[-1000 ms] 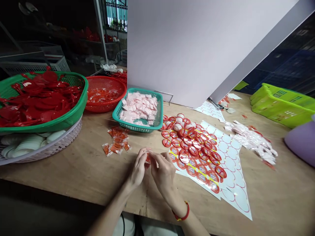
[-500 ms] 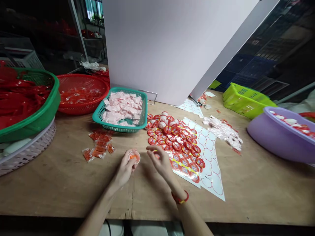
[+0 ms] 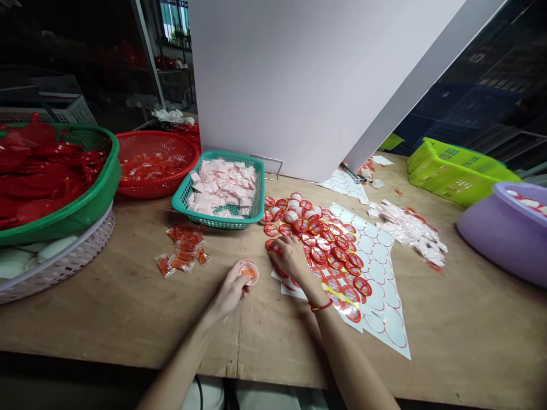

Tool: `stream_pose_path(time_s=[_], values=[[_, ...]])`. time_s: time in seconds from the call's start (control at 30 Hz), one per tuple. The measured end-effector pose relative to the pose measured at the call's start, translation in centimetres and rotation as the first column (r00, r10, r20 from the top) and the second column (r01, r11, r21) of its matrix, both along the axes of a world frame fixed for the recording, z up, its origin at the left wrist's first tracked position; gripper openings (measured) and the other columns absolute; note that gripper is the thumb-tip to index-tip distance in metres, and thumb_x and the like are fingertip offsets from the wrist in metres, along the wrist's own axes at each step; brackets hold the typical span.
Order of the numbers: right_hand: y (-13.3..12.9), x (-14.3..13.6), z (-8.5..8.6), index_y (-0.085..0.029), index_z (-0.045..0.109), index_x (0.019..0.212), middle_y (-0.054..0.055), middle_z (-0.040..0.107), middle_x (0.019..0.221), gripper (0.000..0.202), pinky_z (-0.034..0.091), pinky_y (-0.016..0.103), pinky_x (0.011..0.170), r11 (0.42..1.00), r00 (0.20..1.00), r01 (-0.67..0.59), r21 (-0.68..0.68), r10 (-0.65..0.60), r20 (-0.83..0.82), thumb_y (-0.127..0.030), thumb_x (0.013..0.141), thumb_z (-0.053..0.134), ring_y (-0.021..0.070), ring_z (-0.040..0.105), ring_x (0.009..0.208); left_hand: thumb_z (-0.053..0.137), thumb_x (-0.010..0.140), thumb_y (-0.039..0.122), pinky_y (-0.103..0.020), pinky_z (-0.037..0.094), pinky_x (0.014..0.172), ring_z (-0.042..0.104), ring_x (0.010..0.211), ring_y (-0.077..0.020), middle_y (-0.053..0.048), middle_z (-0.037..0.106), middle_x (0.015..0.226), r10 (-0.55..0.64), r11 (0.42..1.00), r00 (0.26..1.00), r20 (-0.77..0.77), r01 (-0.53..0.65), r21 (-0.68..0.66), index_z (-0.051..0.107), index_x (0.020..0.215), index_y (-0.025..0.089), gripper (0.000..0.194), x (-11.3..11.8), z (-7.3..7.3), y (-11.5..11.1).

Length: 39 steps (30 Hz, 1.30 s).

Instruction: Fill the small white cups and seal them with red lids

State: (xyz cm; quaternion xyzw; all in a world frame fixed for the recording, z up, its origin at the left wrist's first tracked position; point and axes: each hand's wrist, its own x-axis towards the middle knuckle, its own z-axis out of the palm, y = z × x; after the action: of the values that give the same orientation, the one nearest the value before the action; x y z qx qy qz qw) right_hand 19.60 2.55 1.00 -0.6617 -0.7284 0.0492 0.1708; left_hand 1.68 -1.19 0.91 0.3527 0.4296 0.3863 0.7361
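My left hand (image 3: 233,290) is closed around a small white cup (image 3: 255,267), thumb over its rim, with an orange-red packet (image 3: 247,274) inside. To its right, my right hand (image 3: 291,259) reaches palm down to the near-left edge of a pile of red-and-yellow round lids (image 3: 318,254). Its bent fingers close on a red round lid (image 3: 270,244), partly covered by the fingertips. The lids lie on white sheets printed with red circles (image 3: 384,285). Several small packets of orange-red filling (image 3: 187,245) lie left of the cup.
A teal basket (image 3: 217,221) of pale pink packets stands behind the cup. On the left are a red basket (image 3: 162,187) and a green basket (image 3: 92,199) of red items. Pale packets (image 3: 410,230), a lime basket (image 3: 448,179) and a purple basin (image 3: 491,239) are on the right.
My right hand has gone from hovering beside the cup to the lids and closed its fingers at the pile's edge. My left hand keeps hold of the cup. The view has shifted slightly.
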Motion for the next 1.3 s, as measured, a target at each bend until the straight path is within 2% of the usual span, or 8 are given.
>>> stream_pose_path(time_s=[0.1, 0.23, 0.4, 0.53, 0.67, 0.97, 1.17, 1.3], values=[[-1.4, -1.1, 1.2, -0.016, 0.059, 0.09, 0.011, 0.059, 0.097, 0.012, 0.043, 0.033, 0.078, 0.996, 0.988, -0.078, 0.05, 0.084, -0.128, -0.018, 0.078, 0.057, 0.0211, 0.054, 0.089, 0.053, 0.066, 0.021, -0.02, 0.025, 0.046, 0.04, 0.05, -0.0069, 0.004, 0.05, 0.064, -0.005, 1.0, 1.0, 0.007, 0.005, -0.001, 0.051, 0.097, 0.017, 0.031, 0.1, -0.3, 0.1], [-4.5, -3.7, 1.6, -0.019, 0.056, 0.096, 0.008, 0.058, 0.099, 0.014, 0.047, 0.029, 0.078, 0.947, 0.829, -0.27, 0.175, 0.321, -0.459, -0.022, 0.083, 0.051, 0.0176, 0.057, 0.091, 0.054, 0.07, 0.021, -0.019, 0.029, 0.048, 0.042, 0.052, -0.0071, 0.003, 0.054, 0.067, -0.014, 1.0, 0.996, 0.082, 0.014, 0.001, 0.053, 0.101, 0.016, 0.031, -0.1, -0.2, 0.1], [-6.5, -5.1, -0.1, -0.021, 0.054, 0.109, 0.01, 0.058, 0.114, 0.025, 0.046, 0.033, 0.087, 0.958, 0.731, -0.188, 0.214, 0.282, -0.621, -0.02, 0.091, 0.037, 0.0178, 0.055, 0.105, 0.056, 0.077, 0.03, -0.028, 0.043, 0.073, 0.057, 0.085, -0.0163, -0.006, 0.062, 0.097, -0.126, 0.988, 0.886, 0.446, 0.151, -0.02, 0.055, 0.11, 0.017, 0.035, -0.8, 0.2, -0.1], [-6.5, -5.0, -0.4, -0.023, 0.049, 0.119, 0.01, 0.055, 0.122, 0.036, 0.048, 0.033, 0.084, 0.944, 0.704, -0.228, 0.239, 0.329, -0.629, -0.025, 0.083, 0.055, 0.0205, 0.054, 0.109, 0.066, 0.073, 0.031, -0.027, 0.044, 0.074, 0.061, 0.088, -0.019, -0.008, 0.063, 0.103, -0.09, 0.993, 0.91, 0.405, 0.113, -0.034, 0.054, 0.114, 0.018, 0.045, -0.9, 0.4, -0.3], [-6.6, -5.3, -0.2, -0.025, 0.05, 0.117, 0.006, 0.062, 0.105, 0.035, 0.05, 0.031, 0.077, 0.947, 0.723, -0.114, 0.302, 0.287, -0.629, -0.024, 0.083, 0.056, 0.0183, 0.059, 0.093, 0.072, 0.067, 0.033, -0.028, 0.048, 0.071, 0.066, 0.077, -0.0188, -0.007, 0.066, 0.095, -0.049, 0.998, 0.914, 0.403, 0.061, -0.015, 0.055, 0.108, 0.019, 0.047, -0.6, 0.4, -0.3], [-6.9, -6.6, -1.0, -0.023, 0.054, 0.112, 0.007, 0.064, 0.1, 0.032, 0.05, 0.031, 0.075, 0.935, 0.693, 0.086, 0.345, 0.193, -0.695, -0.029, 0.081, 0.059, 0.0183, 0.06, 0.088, 0.077, 0.057, 0.04, -0.025, 0.05, 0.063, 0.066, 0.069, -0.0181, -0.004, 0.066, 0.084, 0.054, 0.995, 0.933, 0.357, -0.081, 0.061, 0.053, 0.095, 0.018, 0.05, -0.1, 0.8, -0.6], [-6.8, -6.3, -1.5, -0.023, 0.052, 0.115, 0.008, 0.064, 0.102, 0.04, 0.052, 0.03, 0.072, 0.927, 0.664, 0.096, 0.362, 0.211, -0.717, -0.035, 0.078, 0.062, 0.0192, 0.061, 0.088, 0.077, 0.058, 0.039, -0.023, 0.047, 0.063, 0.063, 0.071, -0.0157, -0.006, 0.066, 0.088, 0.049, 0.989, 0.945, 0.324, -0.092, 0.119, 0.055, 0.098, 0.017, 0.05, -0.3, 0.3, -0.6], [-6.7, -6.0, -0.5, -0.023, 0.051, 0.116, 0.008, 0.062, 0.1, 0.039, 0.051, 0.032, 0.073, 0.92, 0.735, 0.036, 0.391, 0.241, -0.633, -0.034, 0.08, 0.061, 0.0199, 0.06, 0.088, 0.073, 0.063, 0.04, -0.024, 0.045, 0.069, 0.061, 0.078, -0.0164, -0.007, 0.066, 0.092, 0.009, 0.988, 0.95, 0.312, -0.058, 0.146, 0.058, 0.104, 0.017, 0.049, -0.5, 0.1, -0.5]])
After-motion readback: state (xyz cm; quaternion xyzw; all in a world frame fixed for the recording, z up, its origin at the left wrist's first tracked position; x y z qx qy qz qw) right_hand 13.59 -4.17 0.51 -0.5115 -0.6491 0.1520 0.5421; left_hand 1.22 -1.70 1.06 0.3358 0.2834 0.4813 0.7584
